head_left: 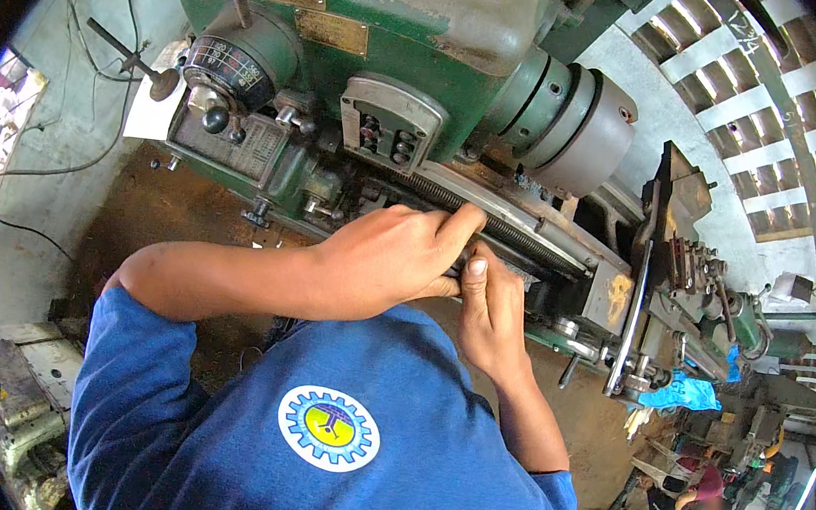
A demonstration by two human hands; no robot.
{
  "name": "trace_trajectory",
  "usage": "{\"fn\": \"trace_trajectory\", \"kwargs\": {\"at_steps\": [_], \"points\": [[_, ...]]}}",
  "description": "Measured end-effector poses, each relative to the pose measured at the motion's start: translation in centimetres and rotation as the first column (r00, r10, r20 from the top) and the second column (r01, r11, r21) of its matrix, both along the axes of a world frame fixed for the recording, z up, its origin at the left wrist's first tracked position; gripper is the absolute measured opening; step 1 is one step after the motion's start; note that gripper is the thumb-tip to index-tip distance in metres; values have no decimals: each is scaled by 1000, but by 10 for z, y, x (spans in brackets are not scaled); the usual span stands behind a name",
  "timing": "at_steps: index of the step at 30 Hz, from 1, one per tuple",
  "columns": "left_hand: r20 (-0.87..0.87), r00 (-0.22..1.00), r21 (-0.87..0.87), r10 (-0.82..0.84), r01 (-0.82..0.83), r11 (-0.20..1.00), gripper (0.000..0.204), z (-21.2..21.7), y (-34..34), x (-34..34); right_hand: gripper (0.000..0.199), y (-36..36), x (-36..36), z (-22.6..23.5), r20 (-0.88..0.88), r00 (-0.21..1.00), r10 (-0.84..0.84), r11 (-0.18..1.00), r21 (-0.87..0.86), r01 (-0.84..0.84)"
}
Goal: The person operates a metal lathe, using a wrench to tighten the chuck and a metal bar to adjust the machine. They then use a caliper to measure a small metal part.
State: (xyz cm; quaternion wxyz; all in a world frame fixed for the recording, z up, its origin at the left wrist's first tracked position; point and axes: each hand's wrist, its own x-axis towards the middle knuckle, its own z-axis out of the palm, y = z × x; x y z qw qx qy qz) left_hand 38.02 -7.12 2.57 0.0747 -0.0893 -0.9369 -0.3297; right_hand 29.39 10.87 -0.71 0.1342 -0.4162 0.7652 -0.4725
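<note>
Both my hands are close together in front of a green metal lathe point(434, 26). My left hand point(398, 254) is closed, its fingers curled forward and down beside the lathe's long threaded lead screw point(521, 236). Against its fingertips, my right hand point(491, 300) is also closed, with the thumb bent up. A small dark thing seems to show between them, but the fingers hide most of it, so I cannot tell its kind. Up and to the right of my hands is the grey round chuck point(588, 130). Left of them stands the gearbox panel point(229, 149) with its small levers.
A round speed dial point(233, 69) with black-knobbed levers juts from the lathe's left end. The carriage point(614, 299) and a long silver lever point(630, 321) stand to the right. Blue cloth point(679, 392) hangs beyond. Another machine point(22, 377) is at lower left. A person point(693, 494) is far right.
</note>
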Motion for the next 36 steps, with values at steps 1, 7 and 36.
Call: {"fn": "trace_trajectory", "kwargs": {"at_steps": [1,7,36], "points": [[-22,1000,21,-3,4,1000,53,-1,-1,4,47,4,3,-4,31,999,17,1000,8,-18],[7,984,-135,-176,175,975,56,-7,-6,15,52,16,7,-34,674,702,232,967,-83,-240],[-212,977,368,-19,97,925,45,28,-65,64,39,-40,28,-3,679,465,567,818,-402,-411]]}}
